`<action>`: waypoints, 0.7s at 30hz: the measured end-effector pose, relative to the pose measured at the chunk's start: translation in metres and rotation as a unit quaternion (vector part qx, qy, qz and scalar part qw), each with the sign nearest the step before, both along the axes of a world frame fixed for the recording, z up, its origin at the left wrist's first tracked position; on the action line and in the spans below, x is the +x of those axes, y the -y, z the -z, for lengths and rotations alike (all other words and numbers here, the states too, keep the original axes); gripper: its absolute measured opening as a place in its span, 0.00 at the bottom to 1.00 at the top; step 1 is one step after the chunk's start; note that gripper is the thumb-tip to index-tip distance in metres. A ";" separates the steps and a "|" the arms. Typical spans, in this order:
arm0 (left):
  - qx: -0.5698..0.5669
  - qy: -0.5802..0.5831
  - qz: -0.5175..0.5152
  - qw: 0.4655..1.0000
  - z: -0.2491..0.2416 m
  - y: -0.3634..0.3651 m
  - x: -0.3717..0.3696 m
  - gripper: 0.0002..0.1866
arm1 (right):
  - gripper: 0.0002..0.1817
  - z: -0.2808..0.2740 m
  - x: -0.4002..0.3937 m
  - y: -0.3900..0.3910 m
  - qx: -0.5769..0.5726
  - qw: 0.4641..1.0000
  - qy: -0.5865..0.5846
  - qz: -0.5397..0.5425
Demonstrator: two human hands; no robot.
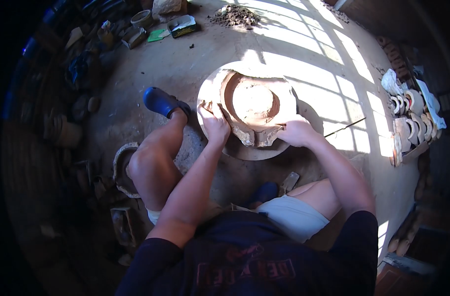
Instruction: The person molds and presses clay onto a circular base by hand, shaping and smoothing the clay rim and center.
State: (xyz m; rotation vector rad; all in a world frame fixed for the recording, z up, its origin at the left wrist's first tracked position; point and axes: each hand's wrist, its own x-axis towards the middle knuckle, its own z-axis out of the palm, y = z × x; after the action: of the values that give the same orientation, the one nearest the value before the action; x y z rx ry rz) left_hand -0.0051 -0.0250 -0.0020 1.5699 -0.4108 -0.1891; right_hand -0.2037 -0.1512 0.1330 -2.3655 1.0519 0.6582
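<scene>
Workshop floor (304,44), packed earth and dusty, barred with window light on the far right side; person seated low, viewed from the head camera. Nearest: dark T-shirt, light shorts, bare knees spread either side of the work, blue clog (161,102) on the left foot beside the wheel. Between the knees lies a round turntable (264,152) flat on the floor, carrying a wide, shallow clay vessel (254,101), thick-walled, its opening upward and its near rim ragged and uneven. Left hand (214,123) rests on the near-left part of the rim, fingers curled and pressed onto the clay wall; right hand (296,132) is on the near-right part, fingers closed down against the rim's outer edge. Both hands touch the vessel; neither grips a tool. Vessel lies directly ahead of both hands, axis upright, the ragged section between the two hands and about equally near each. Farther left: clutter of stones, pots and tins in shadow. Far right: a board of curved clay pieces (407,123) with white cloth. Far centre: a small heap of loose clay (234,16).
</scene>
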 end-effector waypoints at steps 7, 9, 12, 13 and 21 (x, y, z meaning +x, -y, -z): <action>0.077 0.032 -0.008 0.996 0.005 -0.005 -0.008 0.25 | 0.25 0.018 0.017 -0.027 0.085 0.987 0.120 0.068; 0.079 0.012 -0.002 0.997 0.006 -0.005 -0.010 0.27 | 0.24 0.018 0.023 -0.035 0.093 0.984 0.131 0.071; 0.070 0.002 -0.002 0.998 0.005 -0.008 -0.014 0.27 | 0.23 0.016 0.031 -0.042 0.128 0.974 0.168 0.082; 0.073 0.013 -0.005 0.997 0.007 -0.008 -0.016 0.27 | 0.23 0.016 0.032 -0.044 0.144 0.968 0.185 0.087; 0.052 -0.052 -0.012 0.997 -0.003 -0.020 -0.018 0.29 | 0.15 0.032 0.021 -0.021 0.107 0.928 0.322 0.154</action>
State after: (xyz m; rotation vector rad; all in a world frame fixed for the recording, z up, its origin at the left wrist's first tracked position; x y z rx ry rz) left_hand -0.0236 -0.0048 0.0013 1.6579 -0.3044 -0.2753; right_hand -0.1828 -0.1302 0.1006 -1.9421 0.9504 -0.1226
